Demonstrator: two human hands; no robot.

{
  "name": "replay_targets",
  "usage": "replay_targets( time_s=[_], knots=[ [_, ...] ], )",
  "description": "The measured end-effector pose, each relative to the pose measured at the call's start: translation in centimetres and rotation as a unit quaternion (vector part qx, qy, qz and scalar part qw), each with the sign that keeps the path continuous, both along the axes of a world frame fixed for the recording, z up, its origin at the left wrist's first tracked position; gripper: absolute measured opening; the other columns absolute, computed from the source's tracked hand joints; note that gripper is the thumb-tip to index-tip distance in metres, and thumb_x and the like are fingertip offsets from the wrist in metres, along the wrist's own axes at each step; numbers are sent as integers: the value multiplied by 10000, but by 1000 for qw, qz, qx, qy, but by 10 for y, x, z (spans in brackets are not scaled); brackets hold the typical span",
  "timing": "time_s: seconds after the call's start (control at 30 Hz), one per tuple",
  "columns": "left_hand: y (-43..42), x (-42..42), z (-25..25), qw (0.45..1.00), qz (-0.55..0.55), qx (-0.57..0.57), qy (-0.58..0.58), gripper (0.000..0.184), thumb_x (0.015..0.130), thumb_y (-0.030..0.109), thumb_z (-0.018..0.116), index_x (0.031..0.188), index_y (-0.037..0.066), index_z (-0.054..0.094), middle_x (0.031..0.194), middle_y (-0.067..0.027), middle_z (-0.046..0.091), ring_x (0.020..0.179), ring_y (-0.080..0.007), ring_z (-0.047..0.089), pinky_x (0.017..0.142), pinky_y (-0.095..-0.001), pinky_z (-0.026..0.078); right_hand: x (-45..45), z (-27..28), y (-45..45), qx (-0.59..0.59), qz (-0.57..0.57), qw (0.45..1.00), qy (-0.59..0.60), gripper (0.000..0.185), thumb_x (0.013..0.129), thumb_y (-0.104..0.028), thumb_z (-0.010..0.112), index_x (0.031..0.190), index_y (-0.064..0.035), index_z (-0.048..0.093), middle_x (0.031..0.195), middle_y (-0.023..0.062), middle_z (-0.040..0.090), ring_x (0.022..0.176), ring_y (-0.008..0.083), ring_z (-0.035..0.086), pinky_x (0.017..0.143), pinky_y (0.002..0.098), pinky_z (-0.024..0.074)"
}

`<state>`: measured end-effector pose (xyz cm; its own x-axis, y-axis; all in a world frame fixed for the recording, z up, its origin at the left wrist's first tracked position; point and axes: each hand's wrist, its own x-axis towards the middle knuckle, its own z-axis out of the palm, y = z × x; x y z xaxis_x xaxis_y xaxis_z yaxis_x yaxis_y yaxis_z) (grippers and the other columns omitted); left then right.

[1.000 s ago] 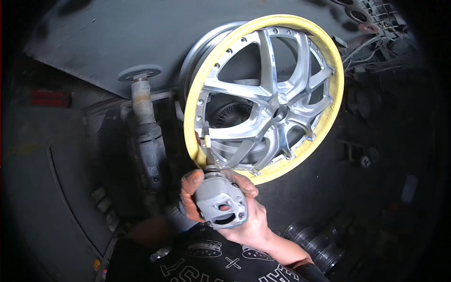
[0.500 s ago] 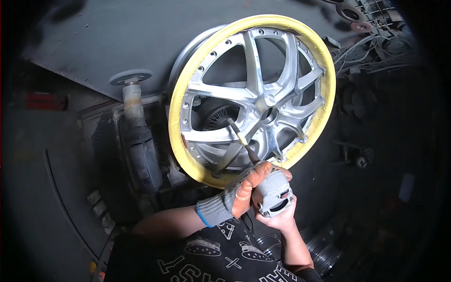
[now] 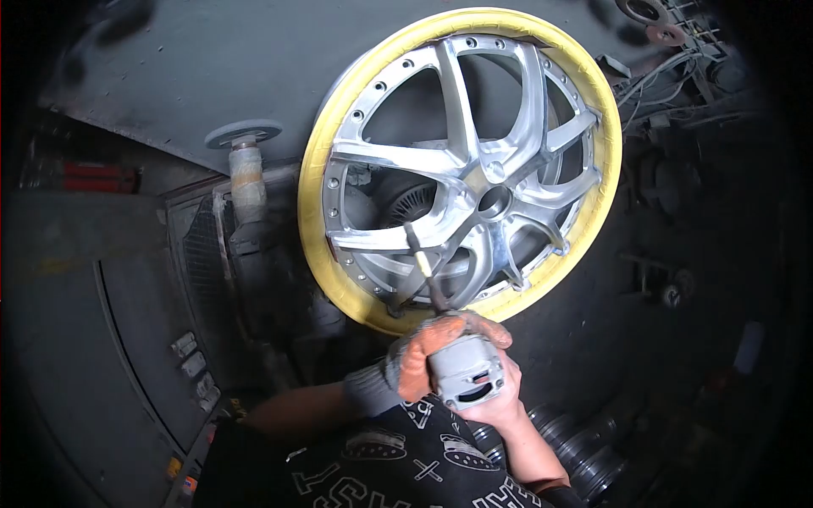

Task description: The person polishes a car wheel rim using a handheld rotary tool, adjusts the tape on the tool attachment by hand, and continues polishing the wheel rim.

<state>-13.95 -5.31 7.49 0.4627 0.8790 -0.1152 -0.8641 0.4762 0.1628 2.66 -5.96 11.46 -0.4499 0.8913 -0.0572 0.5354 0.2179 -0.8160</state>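
The left hand point(image 3: 419, 360), in an orange and grey glove, is wrapped around the front of the grey tool point(image 3: 464, 370). The right hand point(image 3: 501, 398) is bare and holds the tool from the other side — both hands are closed on it. A thin rod point(image 3: 424, 265) sticks out of the tool, up toward the big wheel point(image 3: 464, 188). Its tip is in front of a shiny spoke point(image 3: 373, 240), low on the left; I cannot tell if they touch. The wheel leans just past the hands, with a yellow edge point(image 3: 315, 203) — a round disc point(image 3: 244, 134) is to its left.
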Motion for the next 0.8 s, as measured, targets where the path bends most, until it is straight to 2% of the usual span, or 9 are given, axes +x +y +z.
replay_targets(
  time_s=[0.23,0.3,0.33,0.43,0.53,0.57,0.63,0.67,0.8],
  knots=[
    [-17,-60,12,998,-18,-57,-16,666,947,493,444,1176,-115,587,1247,-233,599,1165,-289,581,1038,-383,423,-56,12,-8,22,39,999,-3,726,535,-177,880,1145,47,557,934,164,679,804,325,706,755,380,558],
    [-19,-73,3,998,-41,-45,-9,826,893,554,416,1212,-201,519,1314,-342,514,1222,-393,536,1094,-452,375,-69,11,-10,16,40,999,6,731,540,-171,879,1152,49,544,924,168,677,801,328,705,744,381,559],
    [-18,-78,2,999,-18,-8,28,837,900,548,387,1227,-216,494,1317,-356,501,1222,-408,534,1095,-460,376,-74,10,-10,22,41,999,-4,724,546,-166,877,1150,51,541,915,169,675,797,331,704,737,380,559],
    [-16,-85,5,995,-42,-63,-61,813,909,519,388,1227,-223,488,1318,-363,496,1233,-405,529,1094,-465,381,-81,16,-9,34,37,999,-10,690,557,-164,872,1126,51,547,894,167,670,775,335,700,723,383,561],
    [-11,-68,15,997,-21,-64,-38,794,919,502,390,1224,-225,486,1317,-367,494,1243,-395,526,1085,-465,395,-72,29,-2,13,19,999,-35,654,546,-193,880,1081,28,576,903,161,673,764,334,701,711,381,565],
    [-5,-62,20,998,-13,-36,-43,767,927,491,399,1234,-206,494,1302,-359,508,1239,-381,532,1069,-453,414,-66,34,1,20,20,998,-49,668,537,-207,888,1084,30,587,919,160,677,784,334,706,725,378,569],
    [8,-41,26,996,10,-26,-79,594,966,434,410,1125,-101,614,1190,-221,629,1122,-282,607,1011,-381,454,-50,35,8,55,3,998,-44,693,519,-204,894,1094,40,595,934,153,680,805,306,710,750,373,566],
    [12,-27,25,997,43,-9,-62,576,976,426,411,1118,-91,619,1176,-203,639,1103,-267,616,994,-368,469,-42,37,12,31,-6,999,-40,731,502,-198,895,1121,46,593,941,145,682,825,277,709,778,365,561],
    [35,0,27,996,24,-66,-57,534,986,428,438,1056,-53,660,1062,-159,681,981,-225,658,933,-340,508,-15,38,30,-3,-31,998,-57,552,523,-137,820,1012,15,612,919,102,680,764,179,667,746,310,535]
  ],
)
